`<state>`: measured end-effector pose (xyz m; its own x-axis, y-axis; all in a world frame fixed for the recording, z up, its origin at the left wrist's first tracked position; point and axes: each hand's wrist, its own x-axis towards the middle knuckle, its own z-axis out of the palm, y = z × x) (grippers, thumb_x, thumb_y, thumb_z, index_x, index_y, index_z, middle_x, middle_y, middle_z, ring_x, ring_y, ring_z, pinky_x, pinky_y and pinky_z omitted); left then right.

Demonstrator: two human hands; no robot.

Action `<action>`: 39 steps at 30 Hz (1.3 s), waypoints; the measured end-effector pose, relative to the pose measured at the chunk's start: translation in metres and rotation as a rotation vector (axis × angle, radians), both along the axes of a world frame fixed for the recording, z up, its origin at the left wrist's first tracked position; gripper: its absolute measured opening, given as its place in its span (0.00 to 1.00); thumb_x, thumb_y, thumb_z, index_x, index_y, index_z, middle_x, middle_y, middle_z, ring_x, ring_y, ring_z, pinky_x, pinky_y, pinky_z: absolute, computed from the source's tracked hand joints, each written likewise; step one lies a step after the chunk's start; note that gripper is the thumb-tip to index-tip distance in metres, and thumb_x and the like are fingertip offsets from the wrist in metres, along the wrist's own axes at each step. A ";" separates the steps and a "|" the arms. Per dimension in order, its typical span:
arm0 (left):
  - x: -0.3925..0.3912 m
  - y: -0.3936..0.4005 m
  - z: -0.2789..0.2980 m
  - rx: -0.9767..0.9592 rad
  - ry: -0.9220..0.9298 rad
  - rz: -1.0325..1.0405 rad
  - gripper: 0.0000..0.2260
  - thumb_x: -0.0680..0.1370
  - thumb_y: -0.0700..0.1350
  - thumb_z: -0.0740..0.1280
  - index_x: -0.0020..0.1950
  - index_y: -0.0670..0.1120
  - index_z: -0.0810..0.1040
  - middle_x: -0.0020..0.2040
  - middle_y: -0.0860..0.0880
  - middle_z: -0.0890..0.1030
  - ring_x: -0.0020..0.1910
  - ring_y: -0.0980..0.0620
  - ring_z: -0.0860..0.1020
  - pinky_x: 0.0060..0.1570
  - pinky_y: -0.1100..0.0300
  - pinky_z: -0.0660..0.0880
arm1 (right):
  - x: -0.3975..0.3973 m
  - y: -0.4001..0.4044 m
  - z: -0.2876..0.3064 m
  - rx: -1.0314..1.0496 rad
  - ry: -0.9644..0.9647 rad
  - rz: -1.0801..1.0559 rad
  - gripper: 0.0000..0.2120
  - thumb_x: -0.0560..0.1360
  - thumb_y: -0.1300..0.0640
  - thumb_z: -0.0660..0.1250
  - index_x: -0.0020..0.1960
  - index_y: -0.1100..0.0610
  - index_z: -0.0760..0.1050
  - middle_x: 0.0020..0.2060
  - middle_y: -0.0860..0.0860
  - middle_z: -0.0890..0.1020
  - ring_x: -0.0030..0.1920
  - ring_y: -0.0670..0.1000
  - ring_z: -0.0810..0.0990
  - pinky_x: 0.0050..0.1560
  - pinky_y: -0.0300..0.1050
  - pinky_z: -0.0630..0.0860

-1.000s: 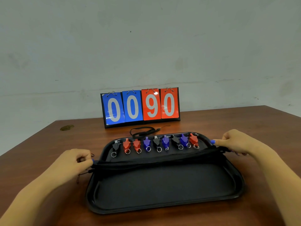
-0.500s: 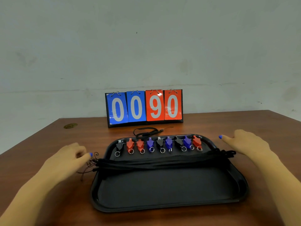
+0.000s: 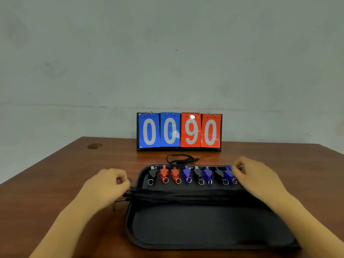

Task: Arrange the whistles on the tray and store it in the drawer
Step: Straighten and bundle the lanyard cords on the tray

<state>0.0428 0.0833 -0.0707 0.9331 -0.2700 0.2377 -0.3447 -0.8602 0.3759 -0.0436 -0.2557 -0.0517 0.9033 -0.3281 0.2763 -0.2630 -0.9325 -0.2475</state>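
- We see the brown wooden table [image 3: 55, 183], it takes the whole lower part of the view.
- The black tray [image 3: 204, 229] lies flat on the table, in front of us, btw. our two forearms.
- The scoreboard [image 3: 179, 131] stands upright behind the tray, near the wall; it shows 00 in blue & 90 in red.
- The bundle of black lanyards [image 3: 186, 197] lies across the tray from left to right; its left end hangs over the rim.
- Our left hand [image 3: 108, 185] is at the left rim, fingers curled; it touches the lanyard ends, but if it pinches them we cannot tell.
- Our right hand [image 3: 255, 175] is over the far right corner, fingers bent down on the last whistles; grip is hidden.
- The whistles [image 3: 188, 174] lie in one row along the far edge of the tray: black, red, blue, each w/ a small ring.
- One loose black cord [image 3: 178, 159] lies on the table just behind the tray.
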 end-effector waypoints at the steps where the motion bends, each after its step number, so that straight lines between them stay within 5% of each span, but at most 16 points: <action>1: 0.000 -0.001 0.001 0.001 -0.012 0.001 0.12 0.77 0.51 0.60 0.33 0.53 0.72 0.32 0.54 0.76 0.31 0.55 0.73 0.30 0.61 0.66 | 0.001 0.005 0.000 0.011 0.011 0.030 0.04 0.79 0.48 0.58 0.49 0.47 0.69 0.42 0.45 0.76 0.40 0.42 0.75 0.35 0.35 0.69; 6: 0.000 0.000 0.002 -0.057 -0.123 0.031 0.11 0.78 0.52 0.57 0.37 0.54 0.71 0.34 0.52 0.79 0.34 0.55 0.76 0.32 0.60 0.71 | 0.014 0.030 0.005 0.030 0.044 0.157 0.03 0.78 0.50 0.59 0.49 0.47 0.71 0.41 0.43 0.76 0.41 0.41 0.74 0.35 0.32 0.68; 11: 0.005 -0.002 -0.003 -0.109 -0.124 0.040 0.11 0.79 0.54 0.55 0.41 0.54 0.72 0.31 0.52 0.79 0.33 0.55 0.77 0.36 0.57 0.75 | 0.056 0.046 0.002 0.104 0.076 0.183 0.06 0.78 0.52 0.61 0.52 0.51 0.74 0.49 0.47 0.79 0.49 0.46 0.78 0.53 0.41 0.76; 18: 0.003 -0.007 -0.008 -0.138 -0.367 0.091 0.09 0.79 0.49 0.56 0.39 0.51 0.68 0.27 0.51 0.74 0.26 0.55 0.70 0.26 0.61 0.62 | 0.131 0.053 -0.010 0.191 0.072 0.037 0.10 0.77 0.58 0.59 0.56 0.53 0.75 0.55 0.51 0.79 0.56 0.53 0.76 0.62 0.53 0.68; 22: 0.016 0.003 -0.024 -0.323 -0.369 0.186 0.11 0.78 0.46 0.60 0.35 0.49 0.68 0.22 0.51 0.69 0.22 0.51 0.67 0.24 0.60 0.59 | 0.158 0.052 -0.025 0.147 0.228 -0.079 0.13 0.75 0.57 0.60 0.58 0.54 0.72 0.53 0.54 0.77 0.55 0.56 0.75 0.59 0.53 0.70; 25: 0.025 0.007 -0.028 -0.534 -0.322 0.304 0.12 0.79 0.47 0.58 0.36 0.48 0.71 0.24 0.49 0.70 0.23 0.50 0.69 0.24 0.59 0.61 | 0.173 0.050 -0.031 0.108 0.216 -0.158 0.07 0.74 0.56 0.61 0.51 0.57 0.70 0.49 0.55 0.73 0.55 0.57 0.74 0.58 0.52 0.71; 33: 0.028 0.006 -0.031 -0.556 -0.368 0.250 0.13 0.78 0.47 0.59 0.34 0.47 0.70 0.23 0.49 0.70 0.23 0.51 0.68 0.24 0.60 0.59 | 0.195 0.026 -0.032 -0.008 0.310 -0.116 0.05 0.74 0.54 0.65 0.45 0.56 0.72 0.46 0.54 0.75 0.52 0.55 0.75 0.57 0.49 0.74; 39: 0.020 0.003 -0.020 -0.635 -0.464 0.285 0.10 0.78 0.45 0.60 0.37 0.47 0.73 0.23 0.50 0.70 0.23 0.50 0.69 0.26 0.60 0.62 | 0.160 0.035 -0.005 0.348 -0.024 -0.088 0.09 0.76 0.61 0.61 0.38 0.59 0.70 0.35 0.54 0.76 0.38 0.52 0.75 0.43 0.44 0.73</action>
<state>0.0632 0.0866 -0.0912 0.7150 0.2763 0.6423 -0.3858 -0.6102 0.6920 0.1164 -0.2208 -0.0563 0.8620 -0.4826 0.1548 -0.3292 -0.7654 -0.5530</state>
